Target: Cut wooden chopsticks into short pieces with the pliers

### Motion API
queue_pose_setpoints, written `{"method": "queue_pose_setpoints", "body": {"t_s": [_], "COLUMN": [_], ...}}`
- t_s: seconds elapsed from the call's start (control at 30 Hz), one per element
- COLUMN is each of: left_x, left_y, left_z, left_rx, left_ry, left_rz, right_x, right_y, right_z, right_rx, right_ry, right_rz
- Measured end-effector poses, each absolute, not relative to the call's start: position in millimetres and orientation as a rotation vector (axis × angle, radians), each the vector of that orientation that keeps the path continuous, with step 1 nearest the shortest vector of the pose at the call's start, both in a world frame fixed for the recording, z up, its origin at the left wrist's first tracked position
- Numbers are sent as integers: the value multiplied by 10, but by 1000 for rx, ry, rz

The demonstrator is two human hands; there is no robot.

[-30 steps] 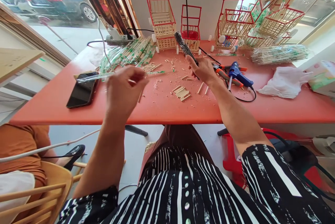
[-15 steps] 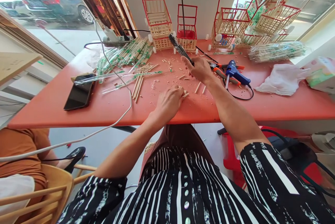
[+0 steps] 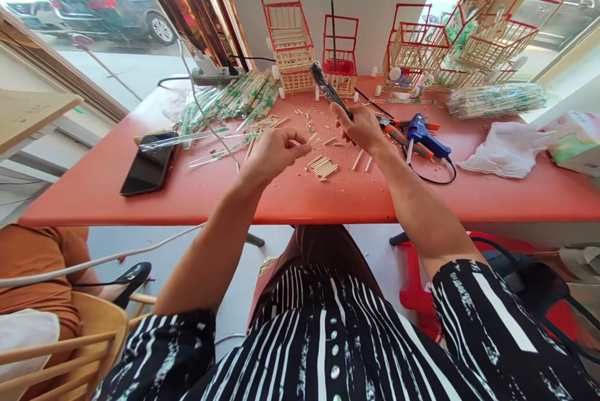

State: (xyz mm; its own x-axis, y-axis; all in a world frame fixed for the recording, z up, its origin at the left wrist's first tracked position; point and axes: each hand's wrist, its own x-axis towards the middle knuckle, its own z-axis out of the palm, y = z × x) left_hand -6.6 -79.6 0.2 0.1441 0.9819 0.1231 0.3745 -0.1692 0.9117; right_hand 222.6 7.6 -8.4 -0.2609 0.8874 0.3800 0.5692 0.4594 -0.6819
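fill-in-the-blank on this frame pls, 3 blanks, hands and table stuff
1. The right hand grips a black-handled ____.
2. The left hand pinches a short wooden ____ above the small stick pile.
3. The blue glue gun lies on the ____ table.

Missing words: tool; stick; red

We see a short pale wooden stick point(image 3: 312, 137) held level; black-handled cutter point(image 3: 329, 89) angled up, tip away.
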Motion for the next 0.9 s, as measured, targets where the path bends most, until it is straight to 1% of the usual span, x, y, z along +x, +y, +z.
{"method": "queue_pose_setpoints", "body": {"t_s": [0.07,0.13,0.2,0.27,0.47,0.67,0.9], "left_x": [-109,-99,-54,7,180,187,80], "left_y": [-629,-511,-436,-388,-310,-329,-380], "left_z": [-14,-22,-15,2,-20,-124,-103], "left_rx": [1397,1213,1116,1075,1133,1144,1083], "left_ry": [1148,990,902,858,853,849,780], "left_rz": [1026,1015,1008,1011,1029,1049,952], "right_x": [2176,2119,2066,2026,1975,1950,1947], "right_y": [-1,-87,-159,-199,-189,-200,-124], "right_z": [-4,83,150,183,128,87,41], "right_rx": [-1258,-1190,-1112,-1064,-1001,-1041,-1049], "right_ry": [-1835,-1691,-1586,-1544,-1590,-1633,-1695], "right_rz": [748,981,1143,1222,1182,1186,1011]}}
